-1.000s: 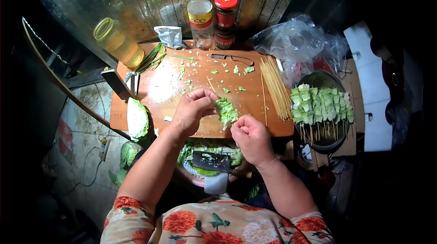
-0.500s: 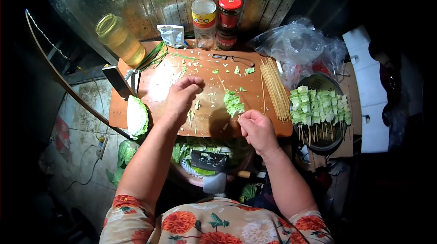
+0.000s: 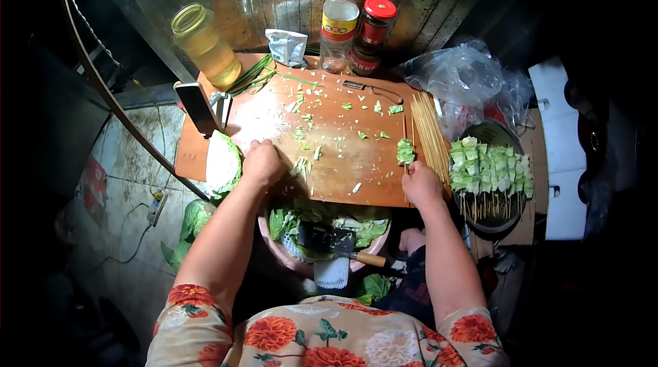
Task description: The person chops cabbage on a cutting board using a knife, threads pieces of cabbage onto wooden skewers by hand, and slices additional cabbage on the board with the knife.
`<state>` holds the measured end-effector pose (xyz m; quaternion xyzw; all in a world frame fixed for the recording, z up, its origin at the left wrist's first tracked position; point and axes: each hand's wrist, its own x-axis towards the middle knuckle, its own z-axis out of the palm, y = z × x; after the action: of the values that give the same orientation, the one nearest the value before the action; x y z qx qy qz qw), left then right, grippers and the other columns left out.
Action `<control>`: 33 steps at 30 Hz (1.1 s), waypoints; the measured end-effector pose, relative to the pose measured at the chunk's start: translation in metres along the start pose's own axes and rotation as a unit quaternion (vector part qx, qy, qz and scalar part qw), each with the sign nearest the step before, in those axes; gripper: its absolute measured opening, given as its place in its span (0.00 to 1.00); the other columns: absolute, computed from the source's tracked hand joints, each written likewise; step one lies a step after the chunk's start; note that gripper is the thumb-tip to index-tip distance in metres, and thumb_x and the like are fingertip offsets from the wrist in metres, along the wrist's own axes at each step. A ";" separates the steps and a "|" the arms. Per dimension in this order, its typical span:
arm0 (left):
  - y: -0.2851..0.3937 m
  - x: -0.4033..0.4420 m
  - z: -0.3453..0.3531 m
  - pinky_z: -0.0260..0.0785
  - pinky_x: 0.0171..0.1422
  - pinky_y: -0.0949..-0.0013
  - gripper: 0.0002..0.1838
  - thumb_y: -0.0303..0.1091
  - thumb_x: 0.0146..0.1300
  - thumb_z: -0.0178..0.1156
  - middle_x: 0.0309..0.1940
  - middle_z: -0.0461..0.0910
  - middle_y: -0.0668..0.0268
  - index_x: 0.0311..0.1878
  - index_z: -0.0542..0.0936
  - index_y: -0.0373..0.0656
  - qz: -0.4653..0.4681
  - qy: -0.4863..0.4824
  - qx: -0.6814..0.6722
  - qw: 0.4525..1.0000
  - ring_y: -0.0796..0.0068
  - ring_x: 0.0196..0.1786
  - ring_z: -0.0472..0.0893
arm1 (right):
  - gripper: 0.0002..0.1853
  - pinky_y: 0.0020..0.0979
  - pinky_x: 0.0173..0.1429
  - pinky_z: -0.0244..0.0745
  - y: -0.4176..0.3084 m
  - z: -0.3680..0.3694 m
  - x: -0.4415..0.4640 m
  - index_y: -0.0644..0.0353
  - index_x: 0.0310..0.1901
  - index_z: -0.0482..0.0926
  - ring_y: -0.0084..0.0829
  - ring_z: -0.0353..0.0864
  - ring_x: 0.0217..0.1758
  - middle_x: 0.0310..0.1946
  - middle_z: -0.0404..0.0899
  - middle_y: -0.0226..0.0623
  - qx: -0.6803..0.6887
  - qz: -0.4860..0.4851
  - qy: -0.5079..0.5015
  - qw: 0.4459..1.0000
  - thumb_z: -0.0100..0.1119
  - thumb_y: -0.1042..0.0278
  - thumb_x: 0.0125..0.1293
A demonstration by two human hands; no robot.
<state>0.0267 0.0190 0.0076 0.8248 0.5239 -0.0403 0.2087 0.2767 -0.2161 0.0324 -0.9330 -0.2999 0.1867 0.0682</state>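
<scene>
My right hand [image 3: 423,184] pinches the lower end of a bamboo skewer [image 3: 404,124] at the right side of the wooden board. Pale green cabbage pieces [image 3: 406,152] are threaded on it just above my fingers. On the board's left part, my left hand [image 3: 264,163] has its fingers curled together low over the surface; what they hold, if anything, is hidden. A cut cabbage wedge [image 3: 224,161] lies to its left, and cabbage scraps [image 3: 302,165] are scattered to its right. Right of my right hand, a bundle of bare skewers [image 3: 430,134] lies along the board.
Finished cabbage skewers [image 3: 490,168] lie across a dark colander [image 3: 497,228] at right. A cleaver [image 3: 329,242] rests over a tub [image 3: 274,247] of cabbage below the board [image 3: 343,189]. Bottle [image 3: 338,28], jars [image 3: 375,21], phone [image 3: 197,108] and peeler [image 3: 373,90] stand or lie behind.
My right hand has moved right with the cabbage skewer, beside the skewer bundle. My left hand has come down toward the board's lower left. The view has shifted slightly.
</scene>
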 end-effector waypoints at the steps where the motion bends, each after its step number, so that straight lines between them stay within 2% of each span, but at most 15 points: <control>1: -0.002 -0.002 0.007 0.72 0.57 0.55 0.19 0.33 0.56 0.54 0.47 0.74 0.39 0.48 0.74 0.30 0.005 0.005 -0.002 1.000 0.42 0.48 0.79 | 0.13 0.45 0.52 0.74 -0.003 -0.005 -0.004 0.59 0.43 0.78 0.49 0.81 0.46 0.41 0.82 0.47 -0.001 0.000 0.000 1.000 0.56 0.61 0.60; 4: 0.001 0.003 0.035 0.72 0.56 0.53 0.18 0.31 0.56 0.54 0.46 0.74 0.38 0.47 0.72 0.28 0.003 0.044 0.032 0.999 0.42 0.49 0.78 | 0.15 0.44 0.52 0.74 -0.014 -0.019 -0.016 0.60 0.45 0.79 0.48 0.80 0.48 0.43 0.80 0.48 0.076 -0.045 0.012 0.996 0.57 0.62 0.59; 6: 0.009 0.008 0.044 0.72 0.56 0.52 0.18 0.30 0.57 0.55 0.47 0.73 0.38 0.48 0.70 0.29 0.029 -0.025 -0.094 0.995 0.40 0.49 0.78 | 0.16 0.43 0.53 0.75 -0.023 -0.029 -0.030 0.61 0.47 0.78 0.48 0.80 0.48 0.44 0.80 0.48 0.090 -0.100 0.000 0.991 0.58 0.63 0.59; 7: 0.017 0.007 0.044 0.72 0.56 0.52 0.18 0.30 0.57 0.55 0.47 0.73 0.38 0.48 0.70 0.29 0.031 -0.027 -0.093 0.995 0.40 0.49 0.78 | 0.16 0.43 0.53 0.75 -0.025 -0.030 -0.033 0.61 0.47 0.78 0.48 0.80 0.48 0.44 0.80 0.48 0.092 -0.098 0.000 0.991 0.58 0.63 0.59; 11: 0.051 0.001 0.052 0.71 0.56 0.50 0.19 0.32 0.58 0.60 0.49 0.72 0.42 0.51 0.71 0.35 0.116 -0.022 -0.131 0.984 0.39 0.51 0.76 | 0.17 0.44 0.52 0.75 -0.029 -0.028 -0.044 0.62 0.48 0.77 0.49 0.79 0.48 0.44 0.79 0.48 0.093 -0.147 0.015 0.985 0.59 0.64 0.58; 13: 0.064 -0.007 0.060 0.71 0.56 0.53 0.16 0.30 0.54 0.63 0.46 0.73 0.46 0.47 0.76 0.40 0.186 -0.028 -0.138 0.972 0.42 0.49 0.76 | 0.16 0.41 0.49 0.76 -0.033 -0.025 -0.050 0.62 0.47 0.77 0.46 0.81 0.44 0.40 0.80 0.46 0.073 -0.189 0.015 0.979 0.60 0.66 0.58; 15: 0.076 -0.020 0.066 0.71 0.55 0.52 0.18 0.33 0.53 0.64 0.46 0.73 0.46 0.47 0.76 0.40 0.226 -0.041 -0.134 0.964 0.43 0.48 0.77 | 0.16 0.43 0.52 0.75 -0.038 -0.034 -0.060 0.61 0.48 0.77 0.48 0.80 0.47 0.43 0.80 0.47 0.063 -0.198 -0.013 0.978 0.60 0.65 0.59; 18: 0.097 -0.039 0.076 0.73 0.52 0.51 0.23 0.35 0.50 0.67 0.48 0.75 0.48 0.50 0.75 0.42 0.286 -0.127 -0.119 0.942 0.42 0.47 0.78 | 0.16 0.44 0.52 0.74 -0.046 -0.047 -0.066 0.60 0.48 0.77 0.49 0.79 0.48 0.45 0.80 0.46 0.050 -0.217 -0.057 0.973 0.60 0.63 0.59; 21: 0.102 -0.057 0.080 0.71 0.57 0.54 0.22 0.32 0.52 0.64 0.50 0.76 0.49 0.53 0.76 0.44 0.394 -0.253 -0.101 0.878 0.46 0.51 0.78 | 0.16 0.45 0.52 0.74 -0.046 -0.048 -0.068 0.60 0.48 0.77 0.49 0.79 0.48 0.44 0.80 0.47 0.059 -0.226 -0.043 0.971 0.60 0.63 0.59; 24: 0.095 -0.063 0.079 0.71 0.59 0.58 0.21 0.27 0.50 0.62 0.46 0.81 0.53 0.52 0.80 0.44 0.441 -0.331 -0.033 0.834 0.52 0.53 0.79 | 0.16 0.45 0.51 0.75 -0.044 -0.045 -0.071 0.60 0.48 0.77 0.49 0.80 0.47 0.43 0.80 0.47 0.040 -0.235 -0.046 0.970 0.60 0.64 0.59; 27: 0.077 -0.054 0.059 0.70 0.59 0.60 0.20 0.28 0.53 0.61 0.48 0.81 0.54 0.53 0.80 0.44 0.361 -0.353 -0.156 0.849 0.54 0.51 0.79 | 0.15 0.46 0.50 0.75 -0.045 -0.038 -0.071 0.59 0.47 0.78 0.48 0.81 0.46 0.42 0.81 0.47 0.009 -0.235 -0.076 0.969 0.60 0.64 0.59; 28: 0.074 -0.051 0.036 0.71 0.56 0.62 0.14 0.29 0.54 0.62 0.43 0.83 0.55 0.46 0.82 0.42 0.335 -0.314 -0.155 0.875 0.55 0.48 0.80 | 0.15 0.46 0.50 0.75 -0.046 -0.034 -0.072 0.59 0.47 0.78 0.48 0.81 0.46 0.42 0.81 0.47 0.011 -0.239 -0.078 0.968 0.60 0.64 0.59; 29: 0.077 -0.053 0.007 0.73 0.52 0.62 0.12 0.29 0.53 0.62 0.41 0.83 0.55 0.42 0.83 0.41 0.275 -0.231 -0.054 0.932 0.57 0.44 0.82 | 0.15 0.45 0.50 0.75 -0.047 -0.027 -0.073 0.59 0.46 0.78 0.48 0.81 0.46 0.42 0.81 0.47 -0.005 -0.239 -0.094 0.966 0.60 0.64 0.59; 31: 0.043 -0.037 -0.006 0.74 0.47 0.61 0.10 0.28 0.52 0.61 0.35 0.83 0.52 0.38 0.82 0.38 0.163 -0.079 -0.183 0.966 0.57 0.39 0.83 | 0.15 0.45 0.50 0.76 -0.049 -0.010 -0.074 0.59 0.46 0.79 0.48 0.81 0.46 0.41 0.81 0.47 -0.020 -0.245 -0.109 0.963 0.60 0.63 0.58; 33: -0.002 -0.014 -0.018 0.74 0.45 0.67 0.10 0.23 0.52 0.59 0.33 0.82 0.57 0.39 0.81 0.37 0.092 0.075 -0.223 0.967 0.66 0.37 0.82 | 0.15 0.45 0.49 0.76 -0.047 0.014 -0.078 0.59 0.45 0.80 0.48 0.81 0.46 0.40 0.82 0.46 -0.093 -0.245 -0.211 0.942 0.60 0.62 0.57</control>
<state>0.0158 0.0149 0.0271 0.8028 0.4554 0.1593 0.3503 0.1880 -0.2235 0.0540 -0.7719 -0.5432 0.3278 -0.0401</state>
